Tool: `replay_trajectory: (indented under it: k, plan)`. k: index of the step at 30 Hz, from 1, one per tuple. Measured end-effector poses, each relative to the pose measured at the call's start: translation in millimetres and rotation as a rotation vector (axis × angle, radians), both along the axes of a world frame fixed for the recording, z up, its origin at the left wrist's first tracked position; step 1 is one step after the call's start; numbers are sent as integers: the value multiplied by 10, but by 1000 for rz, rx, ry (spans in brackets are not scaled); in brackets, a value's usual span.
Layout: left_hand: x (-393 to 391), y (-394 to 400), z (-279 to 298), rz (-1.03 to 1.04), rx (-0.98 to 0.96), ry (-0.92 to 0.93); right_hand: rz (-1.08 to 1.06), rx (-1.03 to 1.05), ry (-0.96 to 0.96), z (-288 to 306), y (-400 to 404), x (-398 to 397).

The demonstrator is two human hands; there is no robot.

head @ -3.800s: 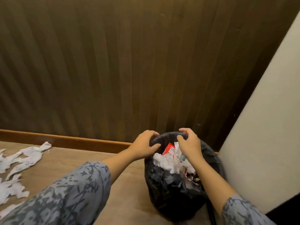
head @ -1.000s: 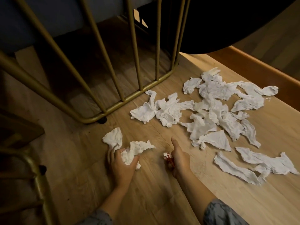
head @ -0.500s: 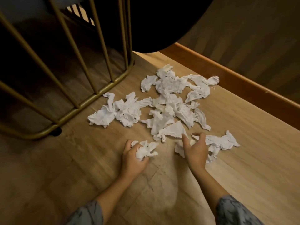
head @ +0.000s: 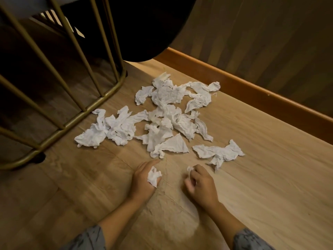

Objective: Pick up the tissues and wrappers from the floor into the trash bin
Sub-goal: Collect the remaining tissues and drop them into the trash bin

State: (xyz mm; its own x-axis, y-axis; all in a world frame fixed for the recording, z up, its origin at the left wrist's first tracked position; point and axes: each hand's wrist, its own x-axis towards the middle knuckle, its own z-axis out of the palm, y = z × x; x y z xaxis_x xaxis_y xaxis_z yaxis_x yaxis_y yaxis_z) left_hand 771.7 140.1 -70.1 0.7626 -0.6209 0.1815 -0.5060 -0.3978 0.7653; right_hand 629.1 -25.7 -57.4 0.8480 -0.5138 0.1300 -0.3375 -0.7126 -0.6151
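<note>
While both forearms reach forward low over the wooden floor (head: 261,177), the left hand (head: 142,179) rests with its knuckles up and its fingers curled round a crumpled white tissue wad (head: 153,176), which bulges out on the thumb side. The right hand (head: 201,184) sits beside it, apart from it, fingers bent tightly inward; a small scrap of tissue (head: 189,168) pokes out at its fingertips, and the hand is somewhat blurred, so how much it holds cannot be told. Patterned grey sleeves (head: 86,239) show at the bottom edge.

Just beyond the hands lies the scattered heap of tissues (head: 162,116) — many torn, crumpled white pieces spread over the boards, some overlapping. One separate piece (head: 219,153) lies just ahead and to the right of the right hand, near but not touching it. A triangular piece (head: 173,146) lies just ahead of the left hand.

To the left stands a gold metal frame (head: 75,118) of slanting bars on a curved base rail — the nearest tissues lie just beside that rail. A dark rounded shape (head: 144,29) hangs above. A wooden skirting board (head: 252,94) runs along the dark panelled wall (head: 270,42) on the right.
</note>
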Motion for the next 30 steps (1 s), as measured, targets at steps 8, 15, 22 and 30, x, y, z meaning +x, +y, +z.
replay_trajectory:
  k: [8,15,22,30]
  plan:
    - [345,-679,240,-60,10,-163,-488,-26,21,111,-714,187]
    - [89,-410,-26,-51,125,-77,-295,21,213,-210,-536,-57]
    - [-154,-214,-90,2,-30,-82,-113,74,-20,-263,-84,-98]
    - [240,-645,491,-85,281,229,-222,234,-190,302,-397,326]
